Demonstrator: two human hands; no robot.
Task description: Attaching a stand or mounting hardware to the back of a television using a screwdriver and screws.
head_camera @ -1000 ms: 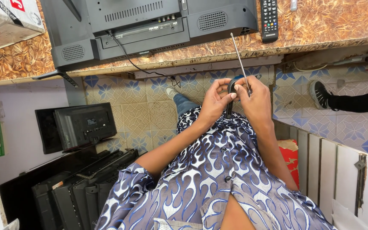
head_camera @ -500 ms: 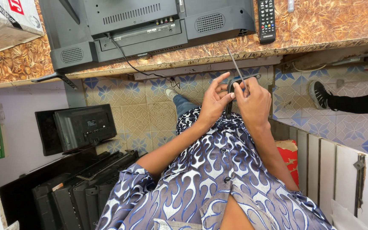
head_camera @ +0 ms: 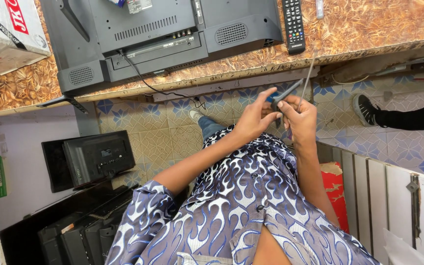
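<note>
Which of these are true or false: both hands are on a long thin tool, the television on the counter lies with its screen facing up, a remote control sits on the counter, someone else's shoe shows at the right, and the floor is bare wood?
1. Both hands hold a long thin tool. True: the left hand and the right hand meet on a screwdriver with a thin metal shaft.
2. The television lies screen up. False: its dark back panel, with vents and ports, faces up.
3. A remote control sits on the counter. True, just right of the television.
4. Another person's shoe shows at the right. True, a dark shoe with a pale sole.
5. The floor is bare wood. False: it is patterned tile.
</note>
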